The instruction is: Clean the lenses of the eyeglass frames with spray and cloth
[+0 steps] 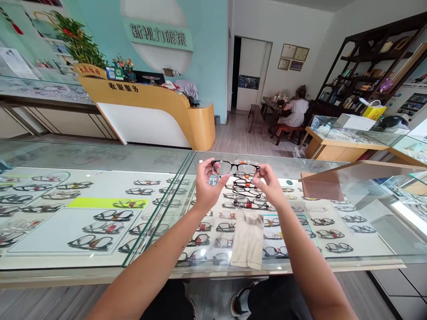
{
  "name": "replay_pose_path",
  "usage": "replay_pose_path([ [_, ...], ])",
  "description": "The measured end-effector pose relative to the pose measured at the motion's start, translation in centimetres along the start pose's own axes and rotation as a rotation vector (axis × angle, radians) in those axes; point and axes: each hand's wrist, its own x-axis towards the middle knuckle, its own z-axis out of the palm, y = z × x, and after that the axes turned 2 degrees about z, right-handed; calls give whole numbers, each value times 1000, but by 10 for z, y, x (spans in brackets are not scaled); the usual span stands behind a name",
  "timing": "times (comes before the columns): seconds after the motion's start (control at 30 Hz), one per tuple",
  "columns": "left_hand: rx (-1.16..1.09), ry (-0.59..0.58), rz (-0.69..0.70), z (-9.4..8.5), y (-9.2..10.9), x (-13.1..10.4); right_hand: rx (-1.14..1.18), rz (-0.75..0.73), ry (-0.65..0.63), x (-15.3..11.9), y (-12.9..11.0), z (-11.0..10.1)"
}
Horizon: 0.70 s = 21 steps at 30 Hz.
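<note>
Above the glass display counter I hold up a pair of black-rimmed eyeglasses (235, 166) with both hands. My left hand (208, 186) grips the left end of the frame, its thumb bent in near the lens. At the right end, my right hand (269, 183) pinches the frame between thumb and fingers. A small dark tag with pale lettering (213, 179) shows beside my left fingers. Just below the hands, several more eyeglasses (250, 203) form a column toward me. A beige cloth (247, 244) lies on the glass between my forearms.
The glass counter (213, 272) holds many frames in rows. A brown board or box (323, 186) rests on the right. Beyond stand a wooden reception desk (203, 126), another display case (350, 149) and a seated person (298, 111) at a table.
</note>
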Motion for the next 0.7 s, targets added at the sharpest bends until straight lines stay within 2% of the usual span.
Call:
replay_pose_path([
  [0.1, 14, 54, 17, 4, 1, -1, -173, -137, 138, -4, 6, 18],
  [0.2, 20, 121, 72, 9, 18, 10, -252, -198, 211, -2, -3, 28],
  [0.3, 34, 137, 165, 14, 50, 37, -294, -257, 292, 10, -36, 29],
  [0.4, 38, 154, 294, 17, 86, 69, -291, -349, 368, 25, -84, 24],
  [0.5, 5, 192, 375, 20, 115, 89, -279, -410, 428, 31, -125, 23],
  [0.6, -40, 227, 361, 20, 130, 93, -249, -417, 468, 29, -146, 24],
  [0.7, -55, 227, 300, 17, 132, 89, -258, -380, 459, 24, -148, 23],
])
